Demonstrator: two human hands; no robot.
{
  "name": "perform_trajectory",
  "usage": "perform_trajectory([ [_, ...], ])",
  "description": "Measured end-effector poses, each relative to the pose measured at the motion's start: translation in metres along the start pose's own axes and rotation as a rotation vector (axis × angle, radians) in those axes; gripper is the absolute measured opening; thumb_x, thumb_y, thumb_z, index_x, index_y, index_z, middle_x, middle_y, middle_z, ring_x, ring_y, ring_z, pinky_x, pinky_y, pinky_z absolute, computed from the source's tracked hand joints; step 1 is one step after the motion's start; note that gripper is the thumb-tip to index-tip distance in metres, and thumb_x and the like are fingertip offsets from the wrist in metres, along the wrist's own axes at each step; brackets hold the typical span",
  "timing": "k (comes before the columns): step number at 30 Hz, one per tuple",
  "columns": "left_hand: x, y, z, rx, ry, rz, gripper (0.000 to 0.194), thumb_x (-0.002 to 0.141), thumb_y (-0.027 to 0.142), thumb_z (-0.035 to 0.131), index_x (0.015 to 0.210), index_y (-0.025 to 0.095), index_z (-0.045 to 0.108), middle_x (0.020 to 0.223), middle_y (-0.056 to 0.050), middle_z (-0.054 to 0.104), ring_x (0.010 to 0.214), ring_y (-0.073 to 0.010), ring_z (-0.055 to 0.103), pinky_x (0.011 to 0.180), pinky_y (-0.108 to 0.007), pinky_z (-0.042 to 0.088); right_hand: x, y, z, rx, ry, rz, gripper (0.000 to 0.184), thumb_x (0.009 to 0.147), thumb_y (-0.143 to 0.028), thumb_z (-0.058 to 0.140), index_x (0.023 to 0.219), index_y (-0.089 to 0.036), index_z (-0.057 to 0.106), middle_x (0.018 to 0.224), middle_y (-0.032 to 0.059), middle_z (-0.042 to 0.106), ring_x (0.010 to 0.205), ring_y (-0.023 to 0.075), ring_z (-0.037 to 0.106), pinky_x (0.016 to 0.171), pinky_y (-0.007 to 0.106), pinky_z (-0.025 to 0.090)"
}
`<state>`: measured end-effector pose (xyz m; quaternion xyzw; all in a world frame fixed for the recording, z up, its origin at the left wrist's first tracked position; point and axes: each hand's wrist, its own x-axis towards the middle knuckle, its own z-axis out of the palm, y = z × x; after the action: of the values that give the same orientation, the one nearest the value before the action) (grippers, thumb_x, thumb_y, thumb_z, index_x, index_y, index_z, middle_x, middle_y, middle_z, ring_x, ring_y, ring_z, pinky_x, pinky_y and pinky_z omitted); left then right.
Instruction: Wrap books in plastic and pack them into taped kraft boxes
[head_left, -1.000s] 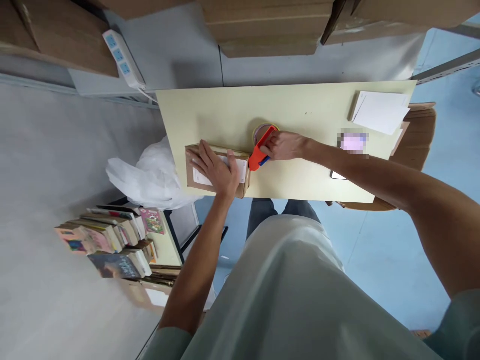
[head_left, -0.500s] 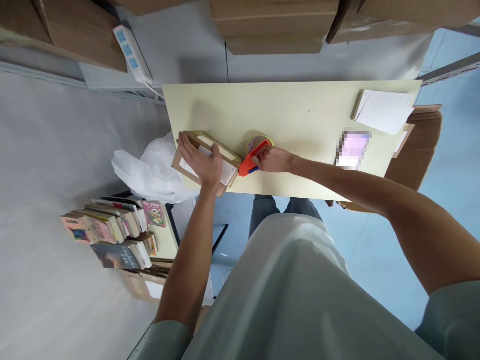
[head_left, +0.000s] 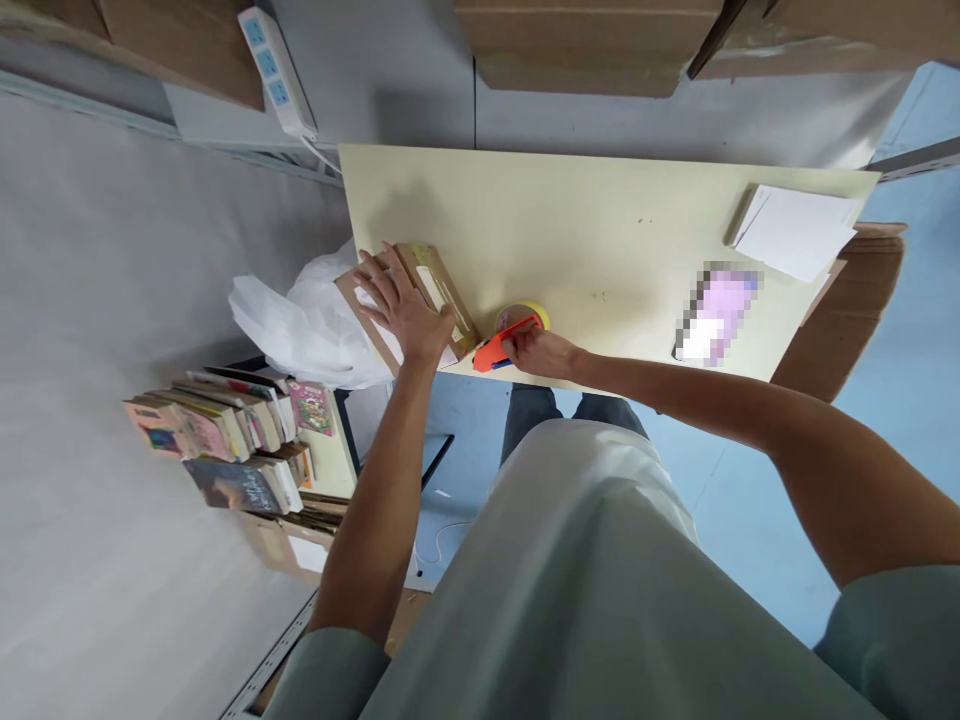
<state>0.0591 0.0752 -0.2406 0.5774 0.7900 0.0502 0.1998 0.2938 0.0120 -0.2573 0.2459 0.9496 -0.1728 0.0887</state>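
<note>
Cardboard box (head_left: 448, 290), white label (head_left: 393, 340) partly covered, print too small to read. Left hand (head_left: 416, 318): grip spread wide, flat on box. Right hand (head_left: 538, 352): grip closed around red tape dispenser (head_left: 490, 353).

- The table (head_left: 570, 220) spanned the centre of the frame; a box (head_left: 444, 290) lay aslant at its left end, under the left hand (head_left: 409, 312);
- right of the box, near its lower right corner, was the tape dispenser (head_left: 489, 355), in the right hand (head_left: 536, 352), close to the table's lower edge;
- on the table's right part lay a paper stack (head_left: 795, 230), with a phone (head_left: 716, 312) below and left of it;
- beyond the table's right end stood an open carton (head_left: 847, 310);
- left of the table was a bag (head_left: 300, 325); below it, lower left, stood books (head_left: 232, 410);
- at upper left was a power strip (head_left: 277, 70); large cartons (head_left: 585, 50) lined the top edge.
</note>
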Motion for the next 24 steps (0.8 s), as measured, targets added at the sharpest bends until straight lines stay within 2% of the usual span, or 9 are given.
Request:
perform_trajectory([
  [3,0.0,-0.003,-0.003,-0.044,-0.012,0.048,0.127,0.083,0.049,0.092,0.181,0.026,0.016,0.19,-0.014,-0.003,0.173,-0.0432,-0.017,0.135,-0.073,-0.015,-0.022,0.019,0.01,0.005,-0.001,0.09,0.047,0.093,0.008,0.039,0.132,0.003,0.065,0.093,0.0211,0.082,0.079,0.0285,0.074,0.069,0.038,0.05],
  [6,-0.002,0.004,-0.005,-0.088,-0.035,0.05,0.127,0.082,0.051,0.092,0.181,0.027,0.017,0.19,-0.012,-0.005,0.172,-0.0419,-0.021,0.135,-0.072,-0.017,-0.035,0.044,0.011,-0.03,0.027,0.14,0.044,0.095,0.005,0.039,0.13,0.0,0.066,0.093,0.0204,0.082,0.079,0.0283,0.073,0.074,0.039,0.049],
  [10,-0.011,0.018,-0.008,-0.123,-0.079,0.036,0.116,0.088,0.059,0.085,0.18,0.025,0.024,0.191,-0.012,-0.002,0.173,-0.0421,-0.021,0.135,-0.072,-0.018,-0.023,0.062,-0.001,-0.073,0.048,0.122,0.045,0.097,0.004,0.037,0.132,-0.001,0.065,0.095,0.0194,0.082,0.08,0.0275,0.072,0.075,0.038,0.046],
  [13,-0.019,0.021,-0.011,-0.101,-0.093,0.086,0.098,0.099,0.065,0.07,0.178,0.023,0.032,0.19,-0.012,0.007,0.175,-0.0399,-0.013,0.137,-0.069,-0.015,-0.003,0.06,-0.011,-0.035,0.054,0.1,0.046,0.099,0.004,0.036,0.135,-0.001,0.065,0.098,0.0197,0.082,0.082,0.0273,0.073,0.075,0.037,0.046],
  [16,-0.028,0.019,-0.013,-0.073,-0.091,0.155,0.083,0.107,0.063,0.056,0.177,0.021,0.037,0.189,-0.012,0.018,0.177,-0.0359,-0.004,0.14,-0.064,-0.01,0.012,0.051,-0.015,-0.008,0.049,0.05,0.046,0.101,0.004,0.036,0.136,0.0,0.065,0.099,0.0202,0.083,0.083,0.0267,0.074,0.075,0.037,0.047],
  [20,-0.036,0.019,-0.014,-0.08,-0.112,0.243,0.073,0.11,0.059,0.051,0.173,0.022,0.045,0.186,-0.01,0.029,0.177,-0.0324,0.002,0.142,-0.061,-0.008,0.021,0.037,-0.016,-0.077,0.016,-0.028,0.048,0.099,0.006,0.035,0.136,0.001,0.064,0.097,0.0195,0.083,0.081,0.0268,0.076,0.072,0.036,0.045],
  [24,-0.04,0.026,-0.014,-0.086,-0.179,0.342,0.063,0.112,0.055,0.046,0.166,0.023,0.056,0.185,-0.01,0.033,0.177,-0.0316,0.005,0.142,-0.061,-0.005,0.026,0.023,-0.014,-0.071,0.016,-0.027,0.044,0.097,0.006,0.037,0.131,-0.001,0.065,0.092,0.0177,0.083,0.078,0.0258,0.075,0.07,0.035,0.044],
])
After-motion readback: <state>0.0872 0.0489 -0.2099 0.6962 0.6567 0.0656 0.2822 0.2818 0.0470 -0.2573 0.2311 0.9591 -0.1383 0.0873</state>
